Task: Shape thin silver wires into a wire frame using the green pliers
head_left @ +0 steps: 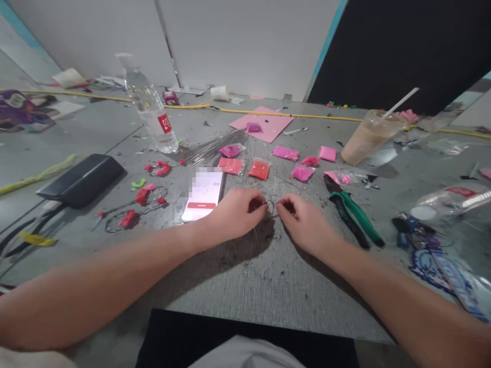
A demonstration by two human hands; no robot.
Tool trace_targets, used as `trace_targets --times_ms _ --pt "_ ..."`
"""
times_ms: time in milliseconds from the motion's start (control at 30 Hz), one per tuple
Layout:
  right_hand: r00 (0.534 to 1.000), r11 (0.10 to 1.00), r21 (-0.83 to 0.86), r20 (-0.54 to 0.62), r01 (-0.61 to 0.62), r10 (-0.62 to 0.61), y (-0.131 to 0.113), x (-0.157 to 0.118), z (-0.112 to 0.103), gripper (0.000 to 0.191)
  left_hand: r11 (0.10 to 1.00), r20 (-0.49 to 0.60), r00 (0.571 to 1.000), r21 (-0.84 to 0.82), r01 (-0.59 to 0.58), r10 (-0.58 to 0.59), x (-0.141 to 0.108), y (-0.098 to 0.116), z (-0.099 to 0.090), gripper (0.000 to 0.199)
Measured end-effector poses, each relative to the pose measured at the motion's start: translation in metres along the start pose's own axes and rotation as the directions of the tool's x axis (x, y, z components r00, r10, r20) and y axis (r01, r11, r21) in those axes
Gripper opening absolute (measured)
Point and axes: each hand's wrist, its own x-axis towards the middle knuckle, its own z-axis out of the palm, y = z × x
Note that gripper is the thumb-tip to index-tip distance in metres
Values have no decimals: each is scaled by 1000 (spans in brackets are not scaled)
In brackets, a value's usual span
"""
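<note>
My left hand [242, 212] and my right hand [301, 220] are close together above the table's front middle, each with thumb and forefinger pinched. A thin, curved wire [272, 203] runs between the fingertips; its ends are hard to make out. Beside my left hand lies a phone [203, 197] with a lit screen. To the right of my right hand are green-and-black pliers [353, 214]. Behind the hands are small packets of pink and red clay, among them a red packet [260, 169]. A bundle of straight thin wires [215, 146] lies behind the phone.
Bent wire pieces with red clay lumps [130, 217] lie at left, near a black power bank [82, 179]. A water bottle [151, 112] stands behind them. At right are a drink cup with a straw [370, 138], a lying bottle [452, 199] and keychains [437, 260]. A yellow cable [245, 111] crosses the back.
</note>
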Motion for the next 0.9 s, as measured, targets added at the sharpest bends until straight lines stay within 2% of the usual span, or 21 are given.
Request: trace_targets --times_ms 167,333,433,500,600,700,800,867,900 --pt "996 996 -14 5 90 -90 6 4 -1 20 996 -6 999 -82 39 -39 5 -4 -3 20" --pt "996 994 -77 -32 82 -85 8 8 -5 28 995 -80 997 -104 -6 -2 3 -2 -5 17" --pt "994 983 -162 -54 90 -100 10 10 -8 33 979 -88 995 -202 24 -42 3 -3 -5 19" --pt "991 962 -254 -58 100 -118 14 13 -8 33 940 -56 992 -330 85 -109 5 -4 -5 22" --pt "986 926 -358 -64 122 -155 21 17 -8 22 820 5 979 -546 172 -202 7 -7 -3 29" --pt "979 910 -388 -74 148 -191 23 16 -7 16 725 66 968 -651 224 -241 9 -7 -1 30" --pt "968 882 -409 7 233 -252 17 9 -4 21 681 123 965 -688 252 -233 7 -3 -1 27" --pt "943 863 -381 107 331 -314 10 1 -2 21 716 98 980 -670 195 -175 2 3 -3 24" --pt "926 856 -353 139 378 -352 7 -3 -1 18 761 62 991 -636 131 -119 -1 6 -3 22"
